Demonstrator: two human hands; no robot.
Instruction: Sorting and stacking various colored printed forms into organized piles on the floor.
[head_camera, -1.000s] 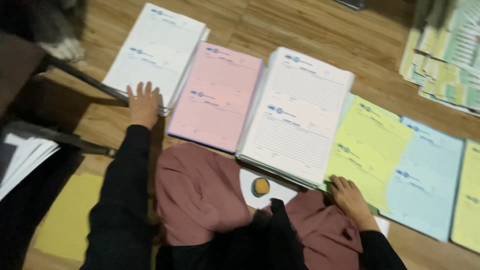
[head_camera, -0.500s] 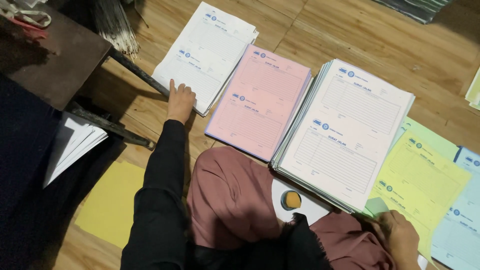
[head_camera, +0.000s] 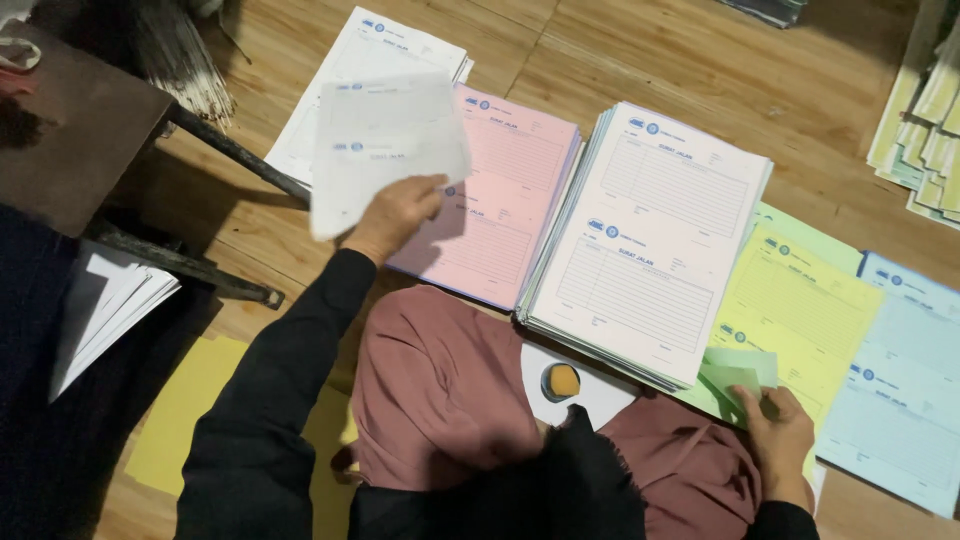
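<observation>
Five stacks of printed forms lie side by side on the wooden floor (head_camera: 700, 60). The white stack (head_camera: 650, 235) is thickest. The left hand (head_camera: 395, 215) pinches a lifted white sheet (head_camera: 385, 145) above the pink stack (head_camera: 500, 200); the right hand (head_camera: 780, 440) pinches a green sheet (head_camera: 735, 375), just begun.

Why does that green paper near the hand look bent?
The right hand is curling up a corner of the top green sheet from its stack. The left hand holds a white sheet in the air. The paper piles on the wooden floor lie tidy, nothing spilled.
</observation>
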